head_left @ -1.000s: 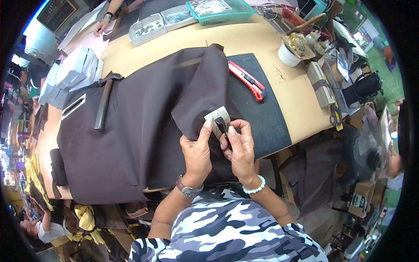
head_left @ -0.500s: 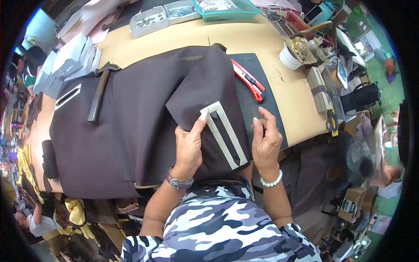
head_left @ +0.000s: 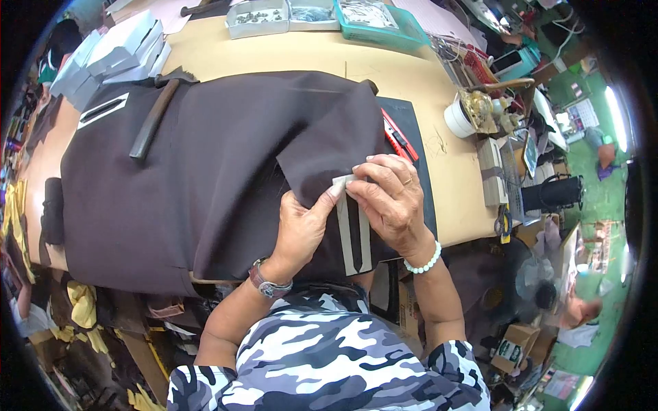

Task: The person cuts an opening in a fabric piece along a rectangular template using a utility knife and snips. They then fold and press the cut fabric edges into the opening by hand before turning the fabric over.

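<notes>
A large sheet of dark brown leather-like material (head_left: pixel 226 178) lies in folds across the table. On its near right part sits a pale rectangular frame (head_left: pixel 346 240) around a dark slit. My left hand (head_left: pixel 300 229) grips the material, its thumb pressing on the frame's upper left corner. With fingers bent together, my right hand (head_left: pixel 394 202) pinches at the frame's upper end; whatever is between its fingertips is hidden. Just beyond it, a red utility knife (head_left: pixel 396 135) rests on a dark mat (head_left: pixel 426 195), partly covered by the material.
A hammer (head_left: pixel 156 120) lies on the material at left, near a second pale frame (head_left: pixel 103 111). White boxes (head_left: pixel 127 44) are stacked at the far left. Trays of small parts (head_left: pixel 257 18) and a teal basket (head_left: pixel 380 31) stand at the back, a white pot (head_left: pixel 458 120) at right.
My right hand has come left from beside the material to the frame's upper end, its fingers closing there. The view has shifted, and the frame now stands more upright.
</notes>
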`<action>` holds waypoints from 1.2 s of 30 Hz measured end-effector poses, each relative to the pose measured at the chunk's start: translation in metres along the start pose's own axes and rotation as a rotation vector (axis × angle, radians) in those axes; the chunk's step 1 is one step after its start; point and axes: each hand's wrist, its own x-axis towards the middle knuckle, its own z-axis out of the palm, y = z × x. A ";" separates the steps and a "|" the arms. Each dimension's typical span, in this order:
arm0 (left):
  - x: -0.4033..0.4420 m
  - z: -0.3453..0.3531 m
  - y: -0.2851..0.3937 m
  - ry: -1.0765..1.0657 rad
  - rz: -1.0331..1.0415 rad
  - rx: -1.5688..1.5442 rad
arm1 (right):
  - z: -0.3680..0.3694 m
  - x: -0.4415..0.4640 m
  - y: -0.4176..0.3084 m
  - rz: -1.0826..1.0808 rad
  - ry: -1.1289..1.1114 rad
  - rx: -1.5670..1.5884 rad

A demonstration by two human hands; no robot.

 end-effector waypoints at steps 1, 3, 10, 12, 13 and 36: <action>0.000 -0.001 0.003 -0.020 -0.013 0.022 | 0.000 0.004 0.001 -0.019 -0.007 0.003; 0.000 -0.004 0.007 -0.064 -0.038 0.066 | 0.001 0.009 0.001 0.039 0.014 0.090; -0.001 -0.009 0.004 -0.105 -0.223 -0.197 | 0.019 0.024 -0.002 0.532 -0.046 0.424; -0.006 -0.003 0.002 -0.054 -0.152 -0.137 | 0.016 0.042 -0.008 0.460 0.077 0.348; -0.006 -0.002 0.003 -0.023 -0.179 -0.098 | 0.007 0.055 -0.015 0.368 0.142 0.452; 0.005 0.002 0.004 0.186 -0.061 -0.323 | 0.025 -0.027 -0.068 0.728 0.103 0.310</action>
